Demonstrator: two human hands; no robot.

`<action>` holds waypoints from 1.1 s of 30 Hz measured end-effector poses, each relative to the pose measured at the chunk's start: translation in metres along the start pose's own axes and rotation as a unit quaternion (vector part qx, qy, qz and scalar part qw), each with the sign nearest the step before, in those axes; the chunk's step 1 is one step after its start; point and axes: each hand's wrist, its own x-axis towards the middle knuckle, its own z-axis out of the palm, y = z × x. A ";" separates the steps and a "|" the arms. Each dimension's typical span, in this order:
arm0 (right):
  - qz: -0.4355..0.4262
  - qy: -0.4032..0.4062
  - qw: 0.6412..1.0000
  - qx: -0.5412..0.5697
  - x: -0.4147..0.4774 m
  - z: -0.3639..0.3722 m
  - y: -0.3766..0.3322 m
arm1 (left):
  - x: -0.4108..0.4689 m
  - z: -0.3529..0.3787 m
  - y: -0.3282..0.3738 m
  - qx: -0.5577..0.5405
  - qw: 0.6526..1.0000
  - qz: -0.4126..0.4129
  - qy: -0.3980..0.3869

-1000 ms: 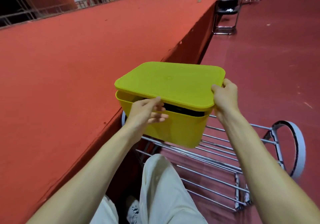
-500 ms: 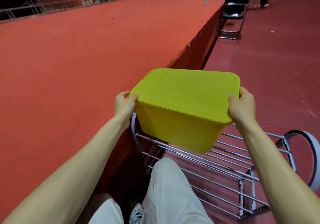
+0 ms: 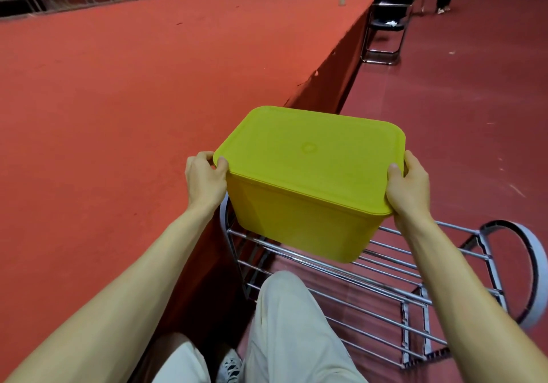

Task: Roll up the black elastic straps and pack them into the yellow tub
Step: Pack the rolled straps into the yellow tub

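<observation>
A seated person holds a yellow tub between both hands, out in front of their knees. Its matching lid lies flat across the top and hides the inside, so no black straps can be seen.

The left hand clasps one short end and the right hand clasps the other. Each grip has its thumb on the lid's edge and its fingers curled round the rim. The tub's long side runs straight from one grip to the other, so neither hand is nearer; both are touching it.

Just beneath the grip is a chrome wire rack. Whether the tub's base rests on its bars or hangs just above them cannot be told. To the left of the grip rises a red carpeted platform. Any coming move most likely needs both hands acting together, keeping the tub level.
</observation>
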 end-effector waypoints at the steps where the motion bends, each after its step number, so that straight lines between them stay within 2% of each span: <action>1: 0.002 0.003 1.000 0.002 -0.002 0.000 -0.002 | 0.001 -0.001 0.000 0.000 1.000 0.009 0.010; 4: -0.009 0.003 1.000 -0.008 0.002 0.002 0.001 | 0.000 -0.002 0.007 -0.009 0.999 0.013 0.034; 10: 0.003 0.002 0.996 -0.091 0.007 0.004 0.006 | 0.004 0.007 0.002 -0.024 0.999 -0.018 0.019; 13: 0.008 -0.002 0.996 -0.090 0.006 0.006 0.008 | 0.003 0.006 -0.003 -0.033 0.999 -0.030 0.017; 18: 0.023 -0.017 0.994 -0.107 0.007 0.006 0.006 | 0.011 0.008 -0.004 -0.169 0.978 -0.110 -0.044; 24: 0.047 -0.012 0.994 -0.093 -0.001 0.006 0.003 | 0.006 0.003 -0.011 -0.219 0.966 -0.105 -0.088; 27: 0.054 -0.004 0.996 -0.064 -0.005 0.007 0.004 | 0.003 0.002 -0.010 -0.159 0.981 -0.066 -0.093; 30: 0.047 -0.003 0.996 -0.070 -0.010 0.006 0.003 | 0.001 0.004 -0.006 -0.012 0.998 0.023 -0.050; 33: 0.021 0.003 0.992 -0.124 -0.014 0.003 -0.002 | -0.008 0.003 0.001 0.150 0.981 0.120 0.011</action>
